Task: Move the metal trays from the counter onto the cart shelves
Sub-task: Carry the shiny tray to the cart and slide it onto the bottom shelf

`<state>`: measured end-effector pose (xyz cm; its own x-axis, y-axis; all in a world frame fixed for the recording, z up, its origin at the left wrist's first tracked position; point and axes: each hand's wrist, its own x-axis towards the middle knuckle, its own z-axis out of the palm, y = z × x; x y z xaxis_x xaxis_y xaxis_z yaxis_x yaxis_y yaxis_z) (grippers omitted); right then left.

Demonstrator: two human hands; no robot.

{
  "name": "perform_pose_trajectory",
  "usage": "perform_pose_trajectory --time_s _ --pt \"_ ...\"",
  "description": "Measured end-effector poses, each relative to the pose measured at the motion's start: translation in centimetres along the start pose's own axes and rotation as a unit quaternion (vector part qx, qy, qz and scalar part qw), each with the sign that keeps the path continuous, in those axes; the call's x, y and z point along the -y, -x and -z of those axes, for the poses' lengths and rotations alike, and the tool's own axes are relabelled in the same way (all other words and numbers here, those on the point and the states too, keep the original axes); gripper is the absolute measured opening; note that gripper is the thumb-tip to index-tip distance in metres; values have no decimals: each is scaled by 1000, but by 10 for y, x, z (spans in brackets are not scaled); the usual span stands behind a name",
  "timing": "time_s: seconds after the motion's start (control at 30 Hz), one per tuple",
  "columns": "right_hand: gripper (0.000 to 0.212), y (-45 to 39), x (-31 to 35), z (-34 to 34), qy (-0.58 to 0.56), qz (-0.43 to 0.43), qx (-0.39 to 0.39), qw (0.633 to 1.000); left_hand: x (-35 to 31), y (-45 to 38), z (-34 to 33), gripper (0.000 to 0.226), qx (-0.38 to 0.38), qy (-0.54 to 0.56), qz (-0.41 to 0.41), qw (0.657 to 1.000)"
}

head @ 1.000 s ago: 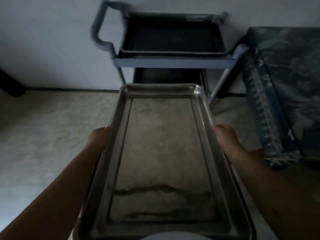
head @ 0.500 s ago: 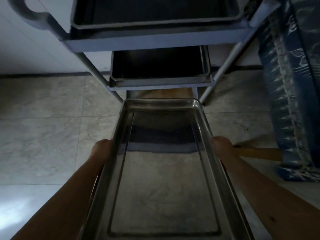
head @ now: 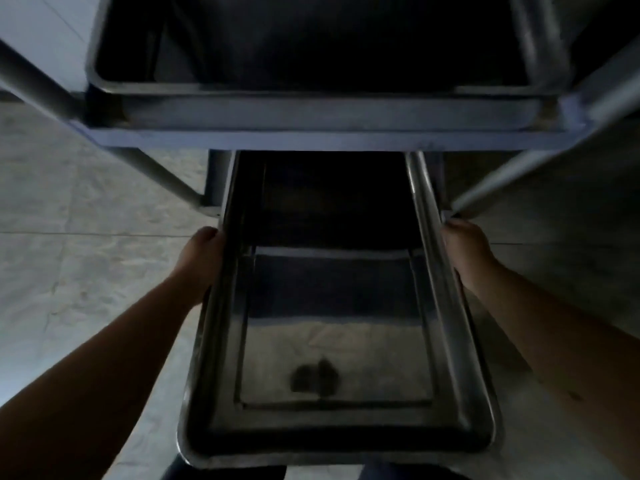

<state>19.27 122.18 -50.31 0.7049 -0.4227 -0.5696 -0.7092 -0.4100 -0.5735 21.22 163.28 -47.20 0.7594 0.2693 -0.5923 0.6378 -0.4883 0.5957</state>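
Head cam, dim light, looking down. I see both hands holding a long metal tray by its side rims, approx midway along. Left hand is clamped on the left rim, thumb up top at the edge, fingers curled under & out of sight. Right hand is clamped on the right rim the same way, knuckles up, fingertips hidden behind the rim.

Tray runs near-to-far. Near end sits close to my body at bottom of frame; far end passes beneath the cart's upper shelf & is lost in shadow there. Can't tell if the far end rests on a lower shelf or hangs free. Tray floor is shiny, reflects pale floor tiles, w/ a dark smudge near the near end.

On the upper shelf sits another metal tray, its near rim just behind the shelf's front lip, inside too dark to read.

Cart legs slant down left & right of the held tray. Pale marbled floor on both sides.
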Motion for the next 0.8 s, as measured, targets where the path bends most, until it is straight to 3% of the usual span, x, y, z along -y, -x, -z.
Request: perform_pose_trajectory --time_s 0.1,0.23,0.37,0.67,0.8 --pt "12 -71 2 -41 -50 27 -23 998 13 -72 -32 33 -4 51 -36 998" --pt "17 -148 1 -77 -57 54 -46 996 35 -143 -64 31 -11 61 -100 993" --pt "20 -185 11 -100 -72 80 -73 991 45 -190 -73 31 0 108 -106 989" --pt "27 -212 44 -124 -72 107 -117 985 26 -220 -65 43 -54 65 -152 985" --pt "28 -224 63 -130 -49 132 -129 981 54 -213 -68 35 -54 72 -169 981"
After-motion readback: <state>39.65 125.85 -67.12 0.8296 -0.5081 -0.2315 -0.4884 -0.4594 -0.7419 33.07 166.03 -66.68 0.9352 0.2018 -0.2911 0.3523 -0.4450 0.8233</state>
